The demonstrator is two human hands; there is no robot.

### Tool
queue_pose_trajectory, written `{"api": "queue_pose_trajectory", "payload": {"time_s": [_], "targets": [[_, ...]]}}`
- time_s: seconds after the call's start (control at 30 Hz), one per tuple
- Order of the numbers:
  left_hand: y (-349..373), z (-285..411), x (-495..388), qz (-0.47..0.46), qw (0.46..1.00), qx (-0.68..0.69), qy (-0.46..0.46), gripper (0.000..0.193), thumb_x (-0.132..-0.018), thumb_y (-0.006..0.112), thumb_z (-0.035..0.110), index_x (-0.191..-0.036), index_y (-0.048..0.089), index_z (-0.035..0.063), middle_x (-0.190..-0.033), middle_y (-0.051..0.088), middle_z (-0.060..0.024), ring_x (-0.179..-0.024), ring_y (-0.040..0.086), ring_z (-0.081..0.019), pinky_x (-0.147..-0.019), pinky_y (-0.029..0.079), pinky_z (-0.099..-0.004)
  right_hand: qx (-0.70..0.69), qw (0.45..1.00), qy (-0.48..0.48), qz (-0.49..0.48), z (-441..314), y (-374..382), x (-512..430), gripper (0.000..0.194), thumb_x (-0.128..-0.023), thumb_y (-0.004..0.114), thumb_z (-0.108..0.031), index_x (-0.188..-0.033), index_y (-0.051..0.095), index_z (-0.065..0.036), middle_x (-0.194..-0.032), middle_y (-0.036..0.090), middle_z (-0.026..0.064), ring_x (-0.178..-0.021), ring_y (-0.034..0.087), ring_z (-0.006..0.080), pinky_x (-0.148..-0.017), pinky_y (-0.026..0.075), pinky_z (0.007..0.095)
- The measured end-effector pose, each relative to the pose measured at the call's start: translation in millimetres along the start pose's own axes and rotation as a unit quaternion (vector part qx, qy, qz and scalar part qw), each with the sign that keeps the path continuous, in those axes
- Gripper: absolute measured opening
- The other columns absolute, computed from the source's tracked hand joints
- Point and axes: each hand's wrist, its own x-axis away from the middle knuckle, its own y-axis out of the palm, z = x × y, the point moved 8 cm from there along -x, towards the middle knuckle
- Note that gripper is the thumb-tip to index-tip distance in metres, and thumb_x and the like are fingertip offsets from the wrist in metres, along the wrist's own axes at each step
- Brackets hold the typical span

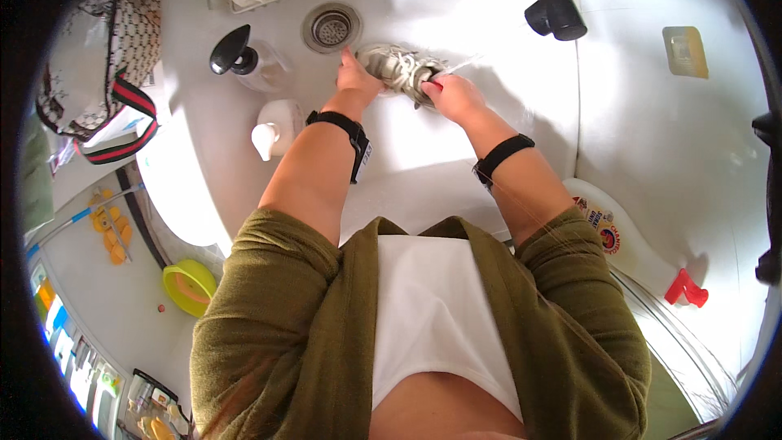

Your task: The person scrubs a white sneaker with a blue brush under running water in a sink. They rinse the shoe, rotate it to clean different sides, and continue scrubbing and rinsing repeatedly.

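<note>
A pale grey laced sneaker (pixel 400 70) is held over the white basin (pixel 415 140), its laces facing up. My left hand (pixel 359 80) grips the end of the shoe nearer the drain, with one finger stretched upward. At the shoe's other end, around its opening, my right hand (pixel 455 96) is closed on the edge. A small bit of red shows by the right fingertips; I cannot tell what it is. Loose lace ends stick out just above that hand. The sole is mostly hidden.
A metal drain (pixel 333 27) lies beyond my left hand. Nearby stand a clear pump bottle (pixel 263 67) and a white pump bottle (pixel 278 128). A black faucet (pixel 553 6) juts in at upper right. A white spray bottle (pixel 617 232) lies beside my right arm.
</note>
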Motion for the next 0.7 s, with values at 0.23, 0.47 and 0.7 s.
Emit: {"api": "queue_pose_trajectory", "payload": {"time_s": [0.23, 0.47, 0.7], "targets": [[-27.4, 18.9, 27.8, -0.051, 0.887, 0.431, 0.155, 0.081, -0.069, 0.073, 0.025, -0.134, 0.029, 0.0069, -0.125, 0.046, -0.0064, -0.112, 0.043, -0.0183, -0.095, 0.033, -0.0327, -0.546, 0.812, 0.115, -0.171, 9.0, -19.5, 45.6, 0.033, -0.086, 0.055, -0.037, -0.093, 0.059, -0.005, -0.058, 0.043, -0.0039, -0.047, 0.035, 0.0071, -0.043, 0.03, 0.0235], [17.0, 59.9, 76.7, -0.327, 0.734, 0.586, 0.1, 0.077, -0.076, 0.067, 0.032, -0.136, 0.022, 0.0147, -0.132, 0.038, -0.0087, -0.121, 0.038, -0.0242, -0.099, 0.033, -0.0421, -0.612, 0.767, 0.096, -0.166, -3.2, -54.5, 67.9, 0.034, -0.088, 0.046, -0.044, -0.088, 0.056, -0.011, -0.057, 0.034, -0.0067, -0.044, 0.025, 0.0055, -0.039, 0.019, 0.0217], [27.4, 68.2, 85.3, -0.355, 0.697, 0.62, 0.057, 0.059, -0.08, 0.062, 0.026, -0.129, 0.034, 0.008, -0.12, 0.051, -0.009, -0.11, 0.05, -0.0254, -0.095, 0.039, -0.0417, -0.344, 0.937, -0.058, 0.008, 15.6, -95.1, 86.0, 0.028, -0.08, 0.061, -0.026, -0.096, 0.065, -0.003, -0.071, 0.058, 0.0015, -0.067, 0.051, 0.0116, -0.062, 0.04, 0.0246]]}}
